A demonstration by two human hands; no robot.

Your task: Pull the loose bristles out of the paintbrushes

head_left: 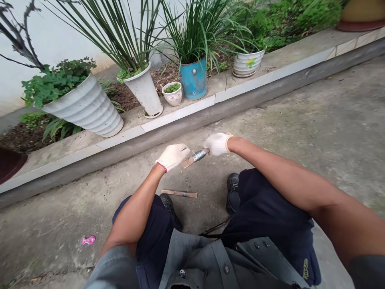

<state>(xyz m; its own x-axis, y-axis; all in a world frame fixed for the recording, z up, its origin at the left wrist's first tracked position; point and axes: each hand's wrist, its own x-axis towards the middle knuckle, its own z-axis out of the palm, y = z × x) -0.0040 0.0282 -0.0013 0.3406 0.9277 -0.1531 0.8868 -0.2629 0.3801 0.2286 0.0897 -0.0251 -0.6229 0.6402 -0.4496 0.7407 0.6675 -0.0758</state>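
Both my hands wear white knit gloves and meet above my knees. My left hand [173,156] is closed around one end of a short wooden stick [189,161]. A band of thin silver wire [199,155] is wound round the stick's other end. My right hand [217,144] is closed at that wired end, pinching the stick or the wire. On the concrete between my feet lies a second wooden stick [179,194] with a small wire wrap near its middle.
I squat on a concrete yard floor [315,120]. A raised tiled curb [180,114] runs across in front, with several plant pots on it, among them a ribbed white pot [87,108] and a blue can [194,80]. A pink scrap [88,240] lies at the left.
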